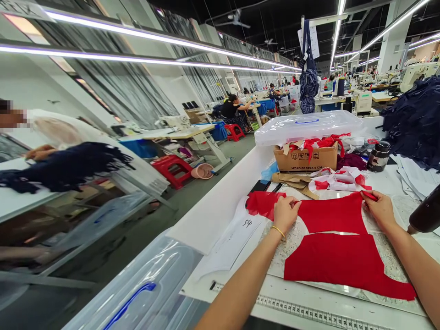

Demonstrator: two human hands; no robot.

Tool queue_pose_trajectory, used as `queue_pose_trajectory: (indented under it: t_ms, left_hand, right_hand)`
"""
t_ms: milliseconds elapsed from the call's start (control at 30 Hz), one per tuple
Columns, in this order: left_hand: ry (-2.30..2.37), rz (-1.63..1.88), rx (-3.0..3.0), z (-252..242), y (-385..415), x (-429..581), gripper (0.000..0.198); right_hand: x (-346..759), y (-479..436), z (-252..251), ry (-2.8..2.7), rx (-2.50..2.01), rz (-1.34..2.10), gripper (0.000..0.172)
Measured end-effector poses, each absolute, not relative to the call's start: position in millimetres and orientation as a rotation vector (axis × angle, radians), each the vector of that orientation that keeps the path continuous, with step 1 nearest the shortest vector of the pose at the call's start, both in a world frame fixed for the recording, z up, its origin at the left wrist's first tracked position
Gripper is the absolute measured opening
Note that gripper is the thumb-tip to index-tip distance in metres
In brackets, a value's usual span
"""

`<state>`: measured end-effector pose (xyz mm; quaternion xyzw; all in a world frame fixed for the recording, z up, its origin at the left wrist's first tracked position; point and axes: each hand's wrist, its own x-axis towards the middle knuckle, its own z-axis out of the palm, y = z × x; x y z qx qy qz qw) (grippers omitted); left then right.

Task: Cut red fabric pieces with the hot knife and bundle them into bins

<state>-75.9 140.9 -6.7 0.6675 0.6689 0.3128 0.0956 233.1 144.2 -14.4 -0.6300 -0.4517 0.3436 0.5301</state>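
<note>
A red fabric piece lies on the worktable, its upper edge stretched between my two hands. My left hand, a gold bangle at the wrist, pinches its left end. At the upper right corner my right hand has its fingertips closed on the cloth; a small red strip shows at those fingers, and I cannot tell if it is a fold. Nearer me rests a second red fabric piece, flat, with a narrow tail to the right. Sheer red material lies left of my left hand, over a white paper pattern marked 54.
Behind the cloth stand a cardboard box of red scraps, a clear lid and a dark jar. A tape measure runs along the front edge. Navy fabric is heaped at right. A co-worker handles navy pieces at left.
</note>
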Motion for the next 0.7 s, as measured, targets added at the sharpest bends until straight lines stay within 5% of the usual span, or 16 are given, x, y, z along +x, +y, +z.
queue_pose_trajectory:
  t_ms: [700]
  left_hand:
    - [1.786, 1.23, 2.166, 33, 105, -82, 0.012]
  right_hand:
    - [227, 120, 17, -1.014, -1.316, 0.762, 0.046]
